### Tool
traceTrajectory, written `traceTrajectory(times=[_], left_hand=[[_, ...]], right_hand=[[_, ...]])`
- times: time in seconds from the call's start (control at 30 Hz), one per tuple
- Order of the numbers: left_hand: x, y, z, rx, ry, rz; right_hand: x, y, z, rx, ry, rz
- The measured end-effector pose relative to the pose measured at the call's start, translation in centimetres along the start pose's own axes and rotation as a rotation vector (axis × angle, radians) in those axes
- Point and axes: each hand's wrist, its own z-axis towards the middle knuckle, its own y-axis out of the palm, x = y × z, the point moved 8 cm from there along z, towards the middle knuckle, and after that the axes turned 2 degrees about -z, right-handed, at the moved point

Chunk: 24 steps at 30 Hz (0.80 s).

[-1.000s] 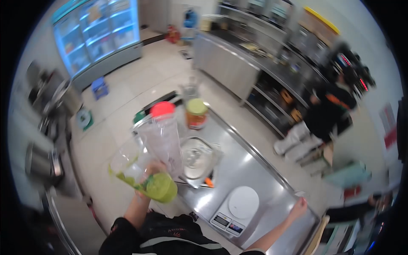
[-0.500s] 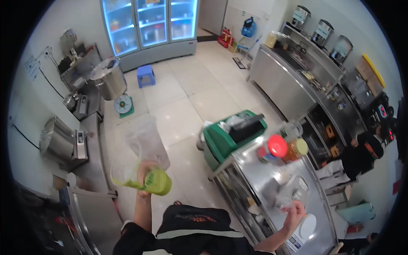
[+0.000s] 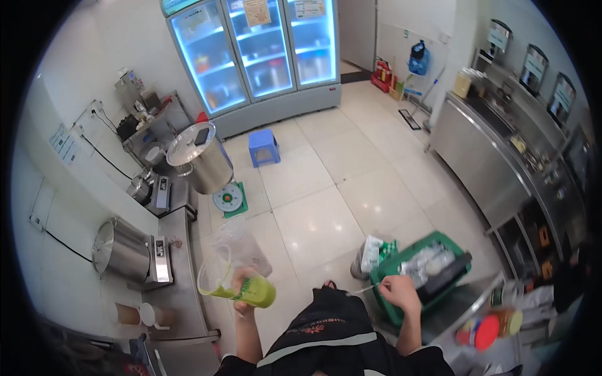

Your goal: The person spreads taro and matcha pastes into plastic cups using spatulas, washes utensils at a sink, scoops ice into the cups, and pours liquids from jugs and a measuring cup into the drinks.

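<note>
Fingers of the left hand [image 3: 243, 279] are closed around a tilted clear jug [image 3: 262, 293], its green-filled end to their right; right hand [image 3: 400, 293] pinches a thin item [image 3: 365, 289] projecting leftward from its fingertips.

- Your jug [image 3: 215, 281]: clear plastic, green contents [image 3: 261, 292], tilted; well L of green bin [image 3: 434, 237].
- Your see-thru plastic item [image 3: 246, 247]: pale, exact form unclear; also L of bin, apart.
- Your utensil [image 3: 364, 289]: thin, approx. horiz.; at bin's L edge, tip pointing L.
</note>
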Motion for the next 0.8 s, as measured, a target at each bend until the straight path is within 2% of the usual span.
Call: traceTrajectory(times=[0.07, 0.17, 0.27, 0.3, 0.43, 0.53, 0.63, 0.73, 0.8], left_hand=[[-1.0, -0.7, 5.3, 0.022, 0.03, -0.019], [-5.0, -2.1, 13.3, 0.039, 0.041, -0.106], [-10.1, 0.6, 20.7, -0.114, -0.022, -0.091], [-12.5, 1.5, 23.0, -0.065, -0.044, -0.136], [-22.4, 5.2, 32.8, -0.124, -0.155, -0.129], [-30.8, 8.4, 40.6, -0.265, -0.313, -0.203], [-39.3, 13.2, 50.0, -0.384, -0.4, -0.24], [-47.2, 21.0, 57.3, -0.51, -0.635, -0.311], [-53.0, 27.1, 61.4, -0.657, -0.67, -0.259]], right_hand=[[0.7, -0.1, 6.4, -0.028, -0.004, -0.087], [2.3, -2.8, 14.7, -0.109, 0.002, 0.217], [4.9, -6.1, 21.4, 0.033, 0.03, 0.051], [5.8, -6.9, 23.8, -0.027, 0.054, -0.032], [11.4, -11.4, 31.2, 0.348, 0.006, 0.031], [17.4, -14.7, 35.1, 0.551, 0.168, -0.023], [23.2, -17.8, 37.3, 0.545, 0.441, 0.001], [27.1, -20.8, 36.2, 0.699, 0.648, 0.078], [29.7, -22.3, 34.9, 0.738, 0.813, 0.076]])
